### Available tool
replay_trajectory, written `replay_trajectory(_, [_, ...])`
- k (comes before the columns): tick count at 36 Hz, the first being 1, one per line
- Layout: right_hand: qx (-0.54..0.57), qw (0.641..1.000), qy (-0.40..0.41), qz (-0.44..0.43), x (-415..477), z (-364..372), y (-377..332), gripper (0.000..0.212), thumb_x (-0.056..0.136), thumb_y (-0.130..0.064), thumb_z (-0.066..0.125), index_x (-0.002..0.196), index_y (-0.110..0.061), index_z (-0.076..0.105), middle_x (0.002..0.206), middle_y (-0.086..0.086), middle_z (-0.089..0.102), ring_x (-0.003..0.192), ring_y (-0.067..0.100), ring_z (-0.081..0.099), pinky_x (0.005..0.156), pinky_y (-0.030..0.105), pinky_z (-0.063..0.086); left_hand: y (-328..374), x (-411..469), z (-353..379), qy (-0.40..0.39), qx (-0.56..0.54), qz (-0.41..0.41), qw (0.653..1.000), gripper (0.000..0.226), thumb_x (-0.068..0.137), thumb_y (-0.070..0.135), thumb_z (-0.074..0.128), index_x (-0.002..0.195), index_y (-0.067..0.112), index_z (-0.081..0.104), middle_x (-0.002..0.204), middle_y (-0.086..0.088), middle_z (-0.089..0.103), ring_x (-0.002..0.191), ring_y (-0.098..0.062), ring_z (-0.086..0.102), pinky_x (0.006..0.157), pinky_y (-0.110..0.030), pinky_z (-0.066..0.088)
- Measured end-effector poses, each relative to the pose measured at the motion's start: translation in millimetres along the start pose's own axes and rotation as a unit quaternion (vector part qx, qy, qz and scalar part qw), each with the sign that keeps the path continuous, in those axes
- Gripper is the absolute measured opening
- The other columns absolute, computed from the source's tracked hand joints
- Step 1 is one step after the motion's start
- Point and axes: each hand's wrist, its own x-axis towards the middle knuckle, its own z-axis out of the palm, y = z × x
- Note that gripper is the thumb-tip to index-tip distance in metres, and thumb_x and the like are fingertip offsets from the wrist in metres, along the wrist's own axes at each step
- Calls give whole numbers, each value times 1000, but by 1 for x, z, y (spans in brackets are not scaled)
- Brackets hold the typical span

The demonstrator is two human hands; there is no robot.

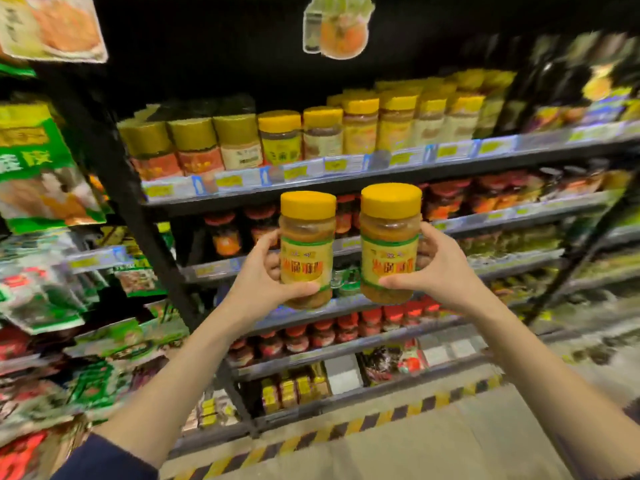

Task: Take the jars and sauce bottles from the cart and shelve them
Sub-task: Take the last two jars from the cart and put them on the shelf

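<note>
The shelving [346, 180] fills the frame, and its upper shelf carries a row of yellow-lidded jars [360, 126] across the upper centre. Just below that shelf's edge, mid-frame, two matching jars stand upright side by side, not touching. The left hand [258, 275] grips the left jar [306, 251], and the right hand [441, 268] grips the right jar [389, 244]. The matching row lies up and beyond both. The right jar sits slightly higher, so it is probably closer.
</note>
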Motion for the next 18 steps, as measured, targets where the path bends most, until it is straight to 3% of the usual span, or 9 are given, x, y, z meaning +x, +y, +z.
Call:
replay_trajectory(4, [2, 999, 41, 11, 6, -37, 19, 81, 52, -4, 88, 124, -8, 51, 114, 11, 67, 98, 17, 68, 83, 31, 58, 5, 36, 35, -46, 1, 10, 999, 88, 61, 4, 82, 134, 22, 36, 106, 4, 67, 95, -9, 68, 79, -28, 57])
replay_trajectory(7, [0, 997, 69, 15, 13, -63, 34, 78, 53, -5, 87, 123, -9, 52, 114, 9, 67, 101, 18, 67, 86, 35, 57, 9, 67, 61, -80, -5, 15, 997, 93, 53, 14, 83, 133, 23, 36, 108, 3, 68, 99, -14, 67, 84, -35, 55])
replay_trajectory(10, [1, 995, 95, 23, 22, -87, 51, 78, 51, -11, 87, 121, -11, 53, 113, 8, 68, 101, 18, 67, 85, 35, 57, 12, 99, 87, -119, 2, 25, 993, 88, 61, 3, 82, 131, 27, 35, 109, 3, 67, 98, -11, 67, 81, -28, 57])
replay_trajectory(14, [-12, 991, 132, 22, 38, -115, 68, 72, 55, -4, 86, 119, -12, 54, 109, 0, 68, 96, 6, 68, 75, 17, 55, 14, 143, 120, -159, 2, 35, 987, 93, 61, -3, 81, 137, 20, 31, 107, 4, 67, 96, -9, 68, 81, -28, 56])
replay_trajectory(18, [-10, 986, 166, 28, 54, -141, 80, 68, 56, 1, 84, 115, -12, 55, 106, -4, 68, 89, -2, 67, 70, 11, 53, 18, 180, 150, -189, 0, 50, 981, 89, 61, -5, 81, 134, 19, 35, 108, -1, 68, 93, -10, 68, 77, -24, 56])
